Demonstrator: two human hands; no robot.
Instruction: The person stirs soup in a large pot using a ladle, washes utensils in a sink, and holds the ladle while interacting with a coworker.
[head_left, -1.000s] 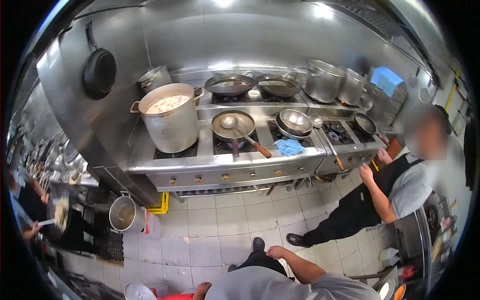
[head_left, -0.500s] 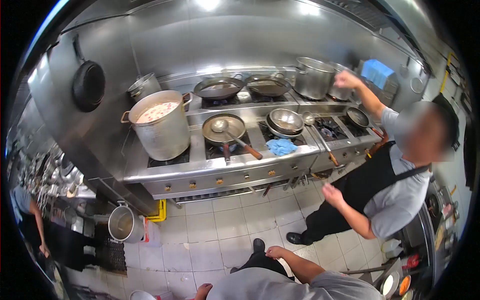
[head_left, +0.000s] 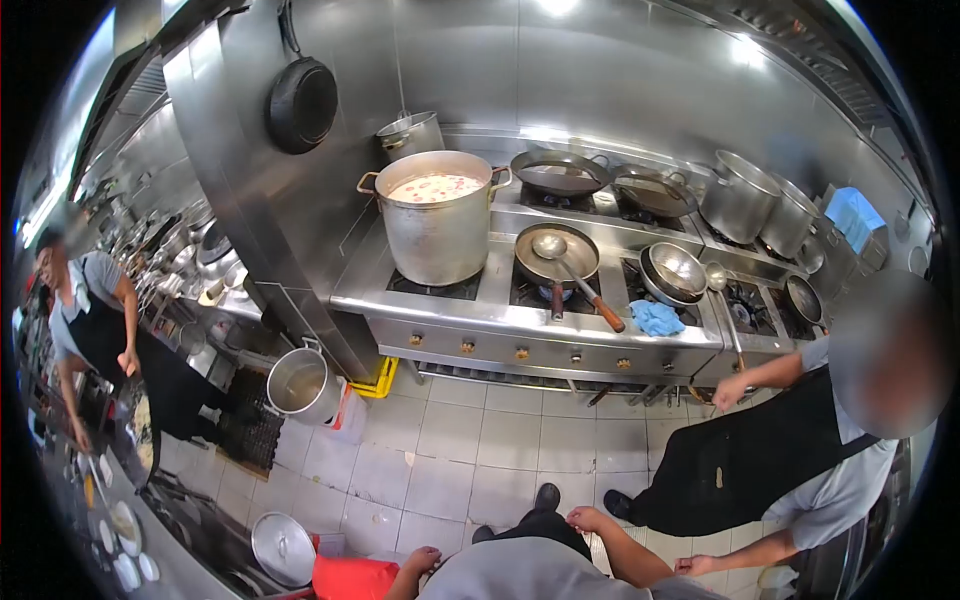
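Note:
My left hand (head_left: 423,560) hangs low at my side with its fingers curled in, beside a red container (head_left: 353,577). My right hand (head_left: 587,519) is in front of my hip, its fingers loosely bent together; I see nothing in it. Neither hand touches the stove (head_left: 590,352) ahead of me. On the stove stand a large stockpot (head_left: 437,240) of pale liquid with reddish pieces, a frying pan (head_left: 530,275) with a ladle (head_left: 578,277) resting in it, and stacked strainers or bowls (head_left: 677,268) beside a blue cloth (head_left: 657,319).
A co-worker in a black apron (head_left: 735,450) stands close on my right. Another person (head_left: 110,310) works at a counter on the far left. A metal pot (head_left: 300,385) and a round lid (head_left: 283,549) are low on my left. Woks (head_left: 560,175) and tall pots (head_left: 740,197) line the back burners.
My view has swung left, so the stove sits further right and the left counter shows more. The co-worker on the right has lowered a raised arm. My hands stay low.

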